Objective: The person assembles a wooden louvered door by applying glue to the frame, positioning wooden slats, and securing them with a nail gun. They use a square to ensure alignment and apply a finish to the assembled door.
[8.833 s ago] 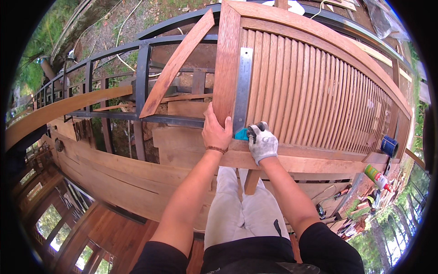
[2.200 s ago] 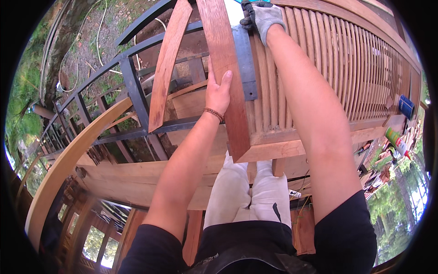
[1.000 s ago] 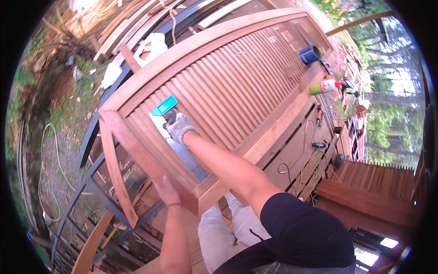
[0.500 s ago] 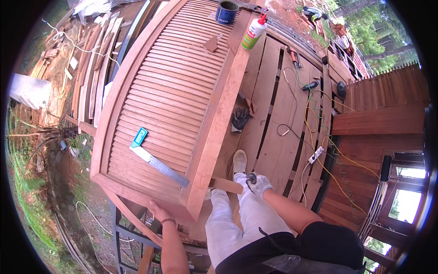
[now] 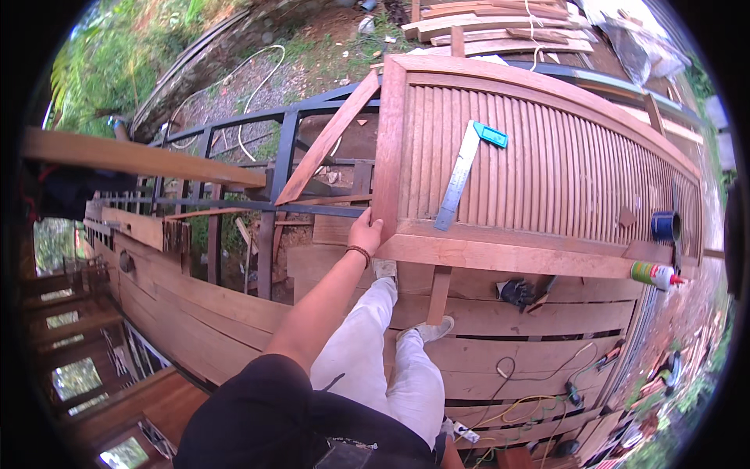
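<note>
My bare left hand [image 5: 366, 233], with a beaded band at the wrist, grips the near left corner of a louvered wooden panel [image 5: 500, 248]. The panel lies raised above the decking, its slats facing up. On the slats rests a try square [image 5: 459, 176] with a silver blade and turquoise handle, a short reach from that hand. My right forearm [image 5: 451, 455] shows only at the lower edge beside my leg. Its gloved hand [image 5: 447, 427] is mostly hidden, so its fingers cannot be read.
A blue can [image 5: 666, 226] and a glue bottle [image 5: 656, 274] are at the panel's right end. A wood strip [image 5: 439, 295] juts out by my feet. Beyond lie a dark glove [image 5: 516, 292], cords, a power strip [image 5: 466, 431] and a power tool [image 5: 574, 393]. Gaps split the decking [image 5: 539, 316].
The view has swung left, so the panel now runs across to the right. My left hand stays at its corner. My right hand has slipped mostly out of sight.
</note>
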